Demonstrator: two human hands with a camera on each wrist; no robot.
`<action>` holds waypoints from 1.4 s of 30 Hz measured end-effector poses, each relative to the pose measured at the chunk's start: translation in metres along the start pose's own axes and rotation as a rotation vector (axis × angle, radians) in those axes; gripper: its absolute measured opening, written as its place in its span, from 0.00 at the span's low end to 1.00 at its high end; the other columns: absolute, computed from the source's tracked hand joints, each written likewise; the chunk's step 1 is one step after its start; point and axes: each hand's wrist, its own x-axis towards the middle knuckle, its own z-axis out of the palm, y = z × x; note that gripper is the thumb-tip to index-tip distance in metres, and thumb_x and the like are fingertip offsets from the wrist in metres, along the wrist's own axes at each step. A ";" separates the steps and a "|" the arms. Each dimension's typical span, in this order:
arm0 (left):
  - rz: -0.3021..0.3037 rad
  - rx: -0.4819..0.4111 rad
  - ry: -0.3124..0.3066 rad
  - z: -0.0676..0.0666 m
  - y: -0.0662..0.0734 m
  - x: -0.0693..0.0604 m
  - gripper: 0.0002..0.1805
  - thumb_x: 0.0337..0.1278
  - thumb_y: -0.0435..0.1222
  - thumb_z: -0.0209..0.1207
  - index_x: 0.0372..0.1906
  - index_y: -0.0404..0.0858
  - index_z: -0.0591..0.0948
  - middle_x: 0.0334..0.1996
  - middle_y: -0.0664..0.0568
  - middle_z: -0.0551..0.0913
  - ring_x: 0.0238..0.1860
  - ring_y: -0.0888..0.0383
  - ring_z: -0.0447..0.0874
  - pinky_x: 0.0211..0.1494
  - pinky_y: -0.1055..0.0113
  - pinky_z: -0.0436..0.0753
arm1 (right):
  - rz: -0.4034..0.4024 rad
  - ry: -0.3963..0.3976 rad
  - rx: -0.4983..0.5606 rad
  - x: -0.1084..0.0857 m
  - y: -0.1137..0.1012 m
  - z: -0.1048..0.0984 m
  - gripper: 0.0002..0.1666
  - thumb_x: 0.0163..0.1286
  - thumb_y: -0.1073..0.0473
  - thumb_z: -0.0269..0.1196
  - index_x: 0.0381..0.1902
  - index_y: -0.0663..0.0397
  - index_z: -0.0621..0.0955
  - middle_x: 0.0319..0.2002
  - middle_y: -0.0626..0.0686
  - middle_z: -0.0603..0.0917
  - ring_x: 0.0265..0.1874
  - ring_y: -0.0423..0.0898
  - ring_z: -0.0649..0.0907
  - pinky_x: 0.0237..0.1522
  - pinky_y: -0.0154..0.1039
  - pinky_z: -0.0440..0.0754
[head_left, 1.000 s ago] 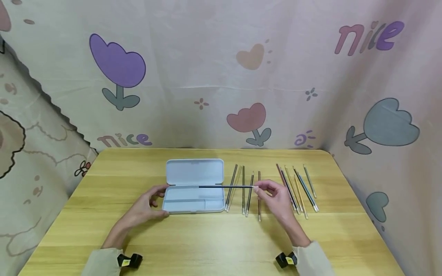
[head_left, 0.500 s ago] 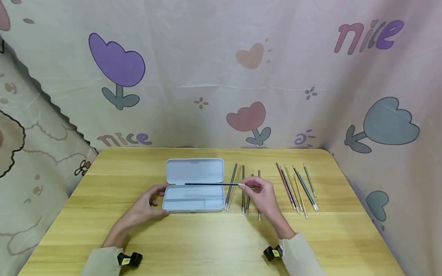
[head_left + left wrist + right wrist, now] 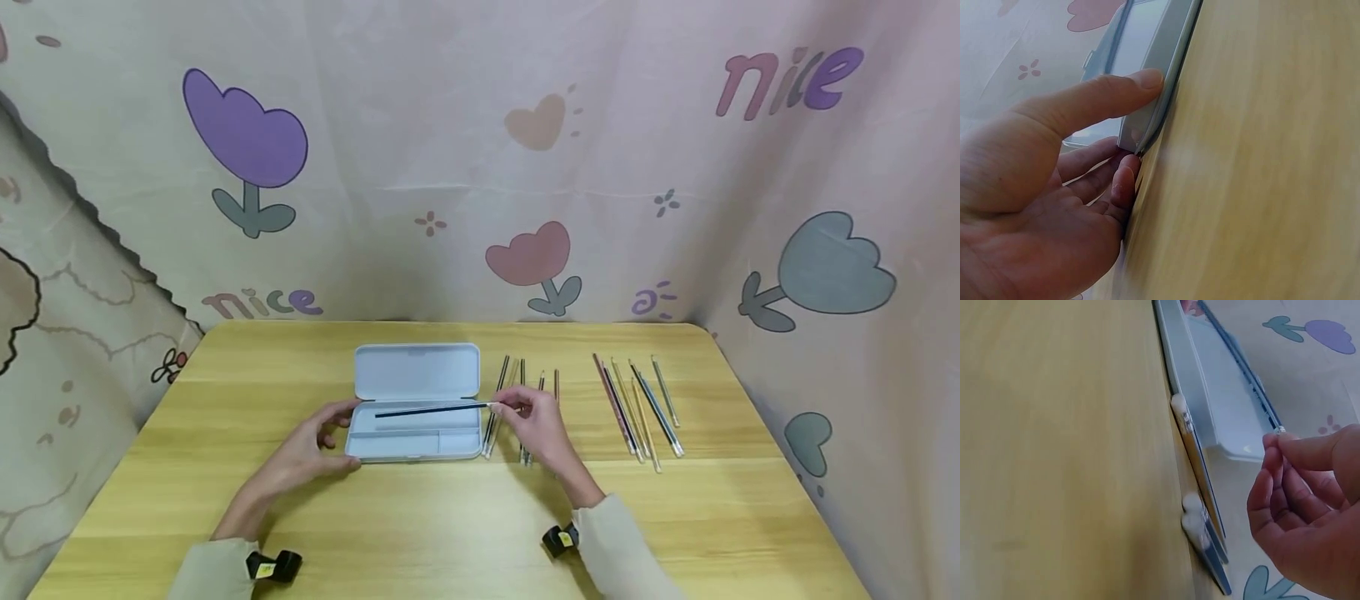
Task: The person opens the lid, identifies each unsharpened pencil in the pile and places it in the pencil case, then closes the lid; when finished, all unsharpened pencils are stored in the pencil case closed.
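A pale blue pencil case [image 3: 417,372] lies with its lid folded back on the table, its tray divided into compartments. My left hand [image 3: 303,450] grips the case's left end, the thumb [image 3: 1147,80] on the front corner and the fingers around the far side. Between thumb and fingertips, my right hand [image 3: 534,423] pinches a dark pencil [image 3: 431,410] by its white-tipped end. That pencil stretches leftward above the long rear compartment, slightly tilted; in the right wrist view the pencil [image 3: 1244,369] shows above the case.
Just right of the case lie several pencils [image 3: 500,379], partly hidden by my right hand. Farther right, another group of pencils [image 3: 643,412] in mixed colours is spread on the wooden table [image 3: 450,525]. A patterned curtain [image 3: 420,150] hangs behind the table.
My right hand has carried the dark pencil leftward until it is over the case's rear compartment, its left end now lower. My left hand keeps its hold on the case.
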 end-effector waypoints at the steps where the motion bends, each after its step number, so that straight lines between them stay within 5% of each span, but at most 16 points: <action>1: 0.001 0.001 0.000 -0.001 0.000 0.000 0.48 0.46 0.34 0.78 0.74 0.35 0.67 0.56 0.40 0.77 0.41 0.48 0.70 0.42 0.66 0.71 | 0.006 -0.003 -0.010 0.001 0.000 0.003 0.05 0.67 0.67 0.69 0.41 0.62 0.88 0.35 0.53 0.88 0.35 0.51 0.85 0.37 0.34 0.83; 8: 0.003 0.014 -0.004 -0.001 0.000 0.001 0.47 0.46 0.34 0.78 0.73 0.35 0.68 0.55 0.40 0.77 0.41 0.48 0.69 0.41 0.66 0.71 | 0.010 -0.051 -0.063 0.002 0.000 0.019 0.04 0.68 0.68 0.68 0.40 0.60 0.87 0.35 0.51 0.86 0.36 0.46 0.84 0.39 0.35 0.84; 19: -0.005 0.021 0.004 -0.001 -0.001 0.000 0.47 0.46 0.34 0.79 0.74 0.35 0.69 0.56 0.40 0.77 0.41 0.48 0.69 0.42 0.65 0.71 | -0.067 -0.106 -0.163 0.005 0.001 0.030 0.04 0.66 0.70 0.70 0.38 0.60 0.88 0.33 0.50 0.86 0.27 0.41 0.80 0.28 0.33 0.80; 42: -0.001 0.006 -0.001 -0.001 0.001 0.002 0.48 0.46 0.34 0.78 0.74 0.35 0.68 0.57 0.40 0.77 0.42 0.48 0.69 0.43 0.65 0.71 | 0.007 -0.132 -0.247 0.003 -0.002 0.035 0.05 0.66 0.70 0.69 0.39 0.60 0.88 0.33 0.49 0.82 0.28 0.41 0.79 0.29 0.33 0.80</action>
